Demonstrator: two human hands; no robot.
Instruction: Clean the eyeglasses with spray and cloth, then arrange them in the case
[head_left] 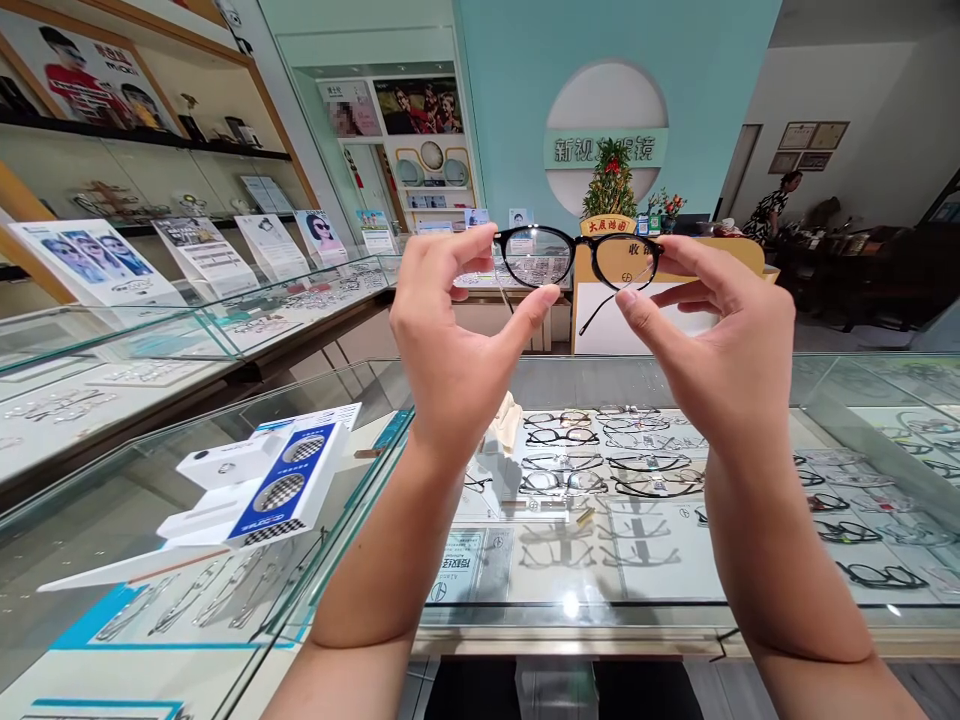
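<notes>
A pair of eyeglasses (579, 241) with round black rims and clear lenses is held up in front of me, above the glass counter. My left hand (454, 320) pinches the frame's left outer corner between thumb and fingers. At the opposite corner my right hand (720, 335) grips the frame, its thumb near the lower rim of the right lens. One thin dark temple arm slants down behind the right lens. Beneath my hands, rows of eyeglasses (562, 437) lie inside the display case (570, 615).
A blue and white cardboard display (289, 480) stands on the left counter. Advertising cards (97, 265) line the far-left case. Behind the counter are a reception desk (739, 260) and a potted plant (613, 185). A person (772, 208) is at the back right.
</notes>
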